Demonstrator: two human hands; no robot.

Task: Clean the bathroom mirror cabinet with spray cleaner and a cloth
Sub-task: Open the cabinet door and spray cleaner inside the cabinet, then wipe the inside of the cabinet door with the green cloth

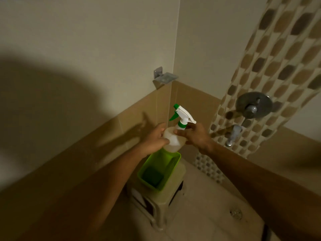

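Observation:
A white spray bottle (173, 139) with a green-and-white trigger head is held up in the shower corner, above a green basket (173, 167). My left hand (155, 139) grips the bottle's body from the left. My right hand (196, 136) holds the bottle at its shoulder, thumb on the body and fingers behind the green collar. A dark green cloth or sponge (152, 175) lies in the bottom of the basket. The mirror cabinet is out of view.
The basket stands on a small pale plastic stool (173, 193) on the shower floor. A metal soap dish (165, 77) is fixed to the wall above. On the right wall are a shower valve (252, 106) and a tap spout (233, 134). A floor drain (235, 213) lies lower right.

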